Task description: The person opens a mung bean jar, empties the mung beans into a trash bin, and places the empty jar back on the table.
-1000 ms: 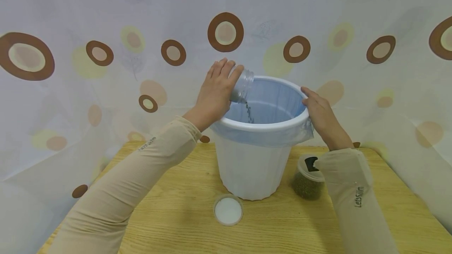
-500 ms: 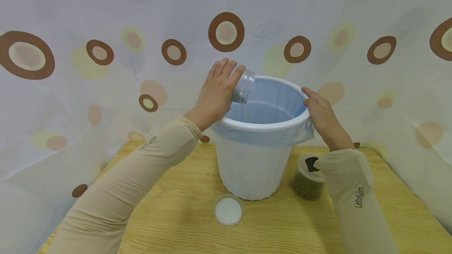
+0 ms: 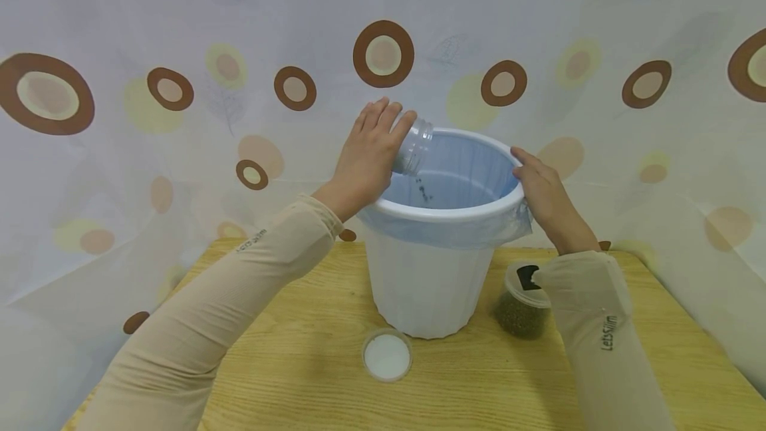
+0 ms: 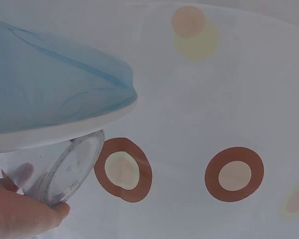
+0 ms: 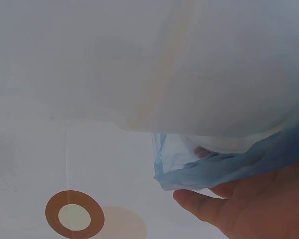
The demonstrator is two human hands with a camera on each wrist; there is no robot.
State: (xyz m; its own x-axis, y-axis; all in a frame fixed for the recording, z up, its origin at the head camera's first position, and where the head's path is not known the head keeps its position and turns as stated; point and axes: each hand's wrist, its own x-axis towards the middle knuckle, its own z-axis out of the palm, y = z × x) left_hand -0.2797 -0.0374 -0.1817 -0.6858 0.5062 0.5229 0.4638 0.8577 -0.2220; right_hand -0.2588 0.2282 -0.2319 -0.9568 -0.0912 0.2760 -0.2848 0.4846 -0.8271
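Left hand (image 3: 365, 158) grips clear jar (image 3: 414, 146), tipped over lined bin (image 3: 427, 278) at ten o'clock; dark grains (image 3: 422, 189) mid-fall. Right hand (image 3: 543, 201) clasps rim (image 3: 445, 215), three o'clock. Tub (image 3: 529, 297), four o'clock: dark bits (image 3: 522, 321).

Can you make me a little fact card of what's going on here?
Left grip: holds a clear jar, tilted over the bin
Dark bits: in the air below the jar
Right grip: holds the bin's rim
Bin: white, upright, lined with a blue bag
Table: wood-patterned; round white disc in front of the bin, tub at the bin's right
Backdrop: pale, patterned
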